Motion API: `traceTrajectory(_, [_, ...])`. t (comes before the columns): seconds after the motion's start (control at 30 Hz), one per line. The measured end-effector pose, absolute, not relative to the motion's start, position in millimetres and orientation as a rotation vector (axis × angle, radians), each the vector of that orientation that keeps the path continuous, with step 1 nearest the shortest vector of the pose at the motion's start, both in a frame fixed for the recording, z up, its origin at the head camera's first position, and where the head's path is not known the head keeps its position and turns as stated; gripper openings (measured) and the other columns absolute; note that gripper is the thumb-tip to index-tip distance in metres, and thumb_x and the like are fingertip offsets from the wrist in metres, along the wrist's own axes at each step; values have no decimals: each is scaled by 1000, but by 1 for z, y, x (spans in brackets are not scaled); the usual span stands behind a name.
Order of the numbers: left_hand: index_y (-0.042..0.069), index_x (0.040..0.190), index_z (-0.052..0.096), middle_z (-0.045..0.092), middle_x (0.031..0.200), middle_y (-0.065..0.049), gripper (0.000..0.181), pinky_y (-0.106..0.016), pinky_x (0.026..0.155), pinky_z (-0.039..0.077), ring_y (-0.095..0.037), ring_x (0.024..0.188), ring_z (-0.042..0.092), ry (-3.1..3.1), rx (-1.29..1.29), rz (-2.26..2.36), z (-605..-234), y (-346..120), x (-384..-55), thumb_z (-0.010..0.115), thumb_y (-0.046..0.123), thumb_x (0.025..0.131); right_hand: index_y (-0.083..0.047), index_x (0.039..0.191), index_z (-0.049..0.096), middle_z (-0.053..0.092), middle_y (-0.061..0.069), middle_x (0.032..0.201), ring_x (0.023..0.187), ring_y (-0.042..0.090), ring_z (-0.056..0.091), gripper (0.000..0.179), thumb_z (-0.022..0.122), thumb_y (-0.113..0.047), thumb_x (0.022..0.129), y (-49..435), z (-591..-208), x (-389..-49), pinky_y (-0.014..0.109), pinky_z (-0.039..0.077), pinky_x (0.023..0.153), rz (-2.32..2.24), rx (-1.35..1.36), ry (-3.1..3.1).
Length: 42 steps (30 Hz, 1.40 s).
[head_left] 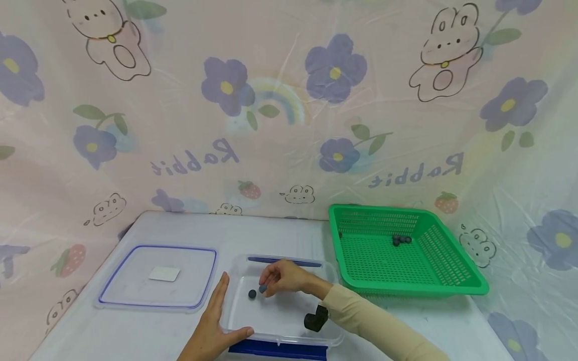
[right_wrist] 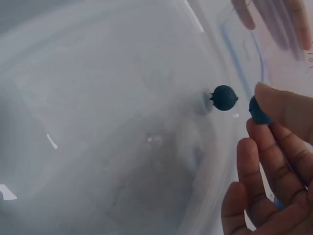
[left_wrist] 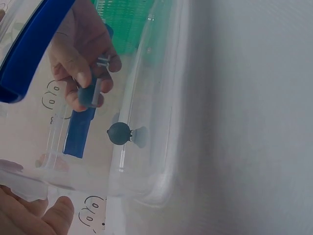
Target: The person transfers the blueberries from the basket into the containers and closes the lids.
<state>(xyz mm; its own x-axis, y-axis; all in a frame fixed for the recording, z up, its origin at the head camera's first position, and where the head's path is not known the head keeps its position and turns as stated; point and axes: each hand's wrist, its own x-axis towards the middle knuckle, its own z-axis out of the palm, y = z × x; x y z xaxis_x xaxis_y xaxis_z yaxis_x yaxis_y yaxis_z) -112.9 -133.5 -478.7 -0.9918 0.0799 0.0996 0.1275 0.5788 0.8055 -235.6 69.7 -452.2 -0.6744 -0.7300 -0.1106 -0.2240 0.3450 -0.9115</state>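
My right hand [head_left: 289, 277] pinches a dark blue blueberry [head_left: 263, 289] between thumb and fingertips, over the clear plastic box [head_left: 275, 318]. On the box floor, just left of those fingertips, lies a second blueberry [head_left: 252, 294]; in the right wrist view this loose blueberry [right_wrist: 224, 98] shows a small crown on one side. Along the box's left side stands my left hand [head_left: 212, 321], fingers straight by the wall and thumb at the near rim. A blue latch flap [head_left: 277, 349] hangs at the box's front.
To the right, a green basket [head_left: 375, 273] holds several dark blueberries [head_left: 400, 239]. A clear lid [head_left: 131, 281] with a blue seal lies at left, a white card [head_left: 164, 274] over its middle. Behind the table hangs a patterned curtain [head_left: 280, 150].
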Motion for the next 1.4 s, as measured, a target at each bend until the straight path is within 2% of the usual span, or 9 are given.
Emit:
traceTrajectory(0.3, [20,144,1,3,147,-7,114,-61,94,18,-33,130,10,-2764,-172,-1382,-478,-134,-111,74,51,62,-4,88,65,64,5,78,66,10,59,23,75,-1,67,67,-463,-233,22,49,58,-1234,-913,2151])
traceTrajectory(0.57, [16,144,4,4,148,-5,113,-59,95,20,-33,130,11,-2694,-229,-1365,-481,-136,-110,76,47,62,-5,84,65,63,3,74,64,7,57,23,76,-1,65,62,-468,-234,20,49,58,-1183,-975,2202])
traceTrajectory(0.77, [20,144,3,5,147,-7,112,-58,94,22,-34,129,12,-2719,-215,-1365,-481,-136,-111,74,49,63,-3,83,65,64,6,74,62,5,56,23,78,0,63,62,-473,-234,18,48,58,-1172,-1012,2204])
traceTrajectory(1.4, [24,144,1,4,147,-6,114,-58,93,22,-33,130,12,-2764,-156,-1383,-479,-134,-112,74,53,61,-3,80,65,62,1,71,61,3,55,24,79,1,62,65,-476,-235,17,48,57,-1107,-1044,2274])
